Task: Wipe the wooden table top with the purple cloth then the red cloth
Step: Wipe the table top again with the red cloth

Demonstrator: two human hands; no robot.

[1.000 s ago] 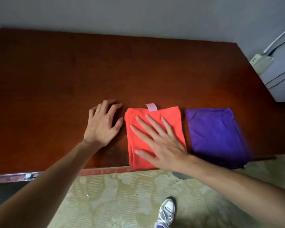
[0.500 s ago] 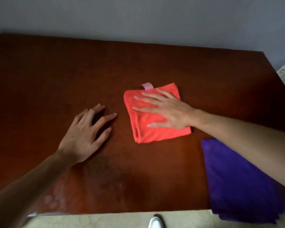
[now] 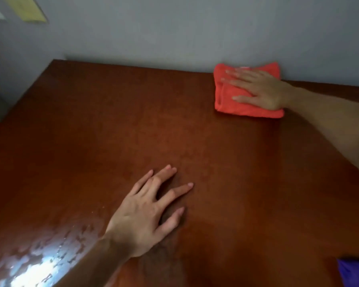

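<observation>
Bench [image 3: 133, 125]: dark reddish-brown wooden top, filling most of the view, its far edge against a pale wall [image 3: 153, 38]. A glossy patch with streaks and droplets, possibly damp, shows at the near left.

Right hand [image 3: 259, 90]: reaching to the far right of the bench, palm down, fingers spread flat and pressing on the red cloth; not curled around it.

Left hand [image 3: 145, 212]: planted on bare wood near the front, fingers splayed, holding nothing, apparently bracing the body during the reach.

Red cloth [image 3: 232, 104]: folded into a rough square, lying flat under the right hand, its far edge at or touching the wall line.

Purple cloth [image 3: 354, 272]: only a corner visible at the bottom right, lying on the bench, well apart from both hands.

Paper [image 3: 27, 9]: yellowish sheet on the wall, upper left; detail too blurred to read.

Step in hand, as judged: the second pass, wiping with the red cloth, with the purple one set aside.

Next move, as judged: keep even downward pressure and draw the cloth along or back from the far edge, covering the wide unwiped centre and left, and lifting the left hand when the stroke reaches it.
</observation>
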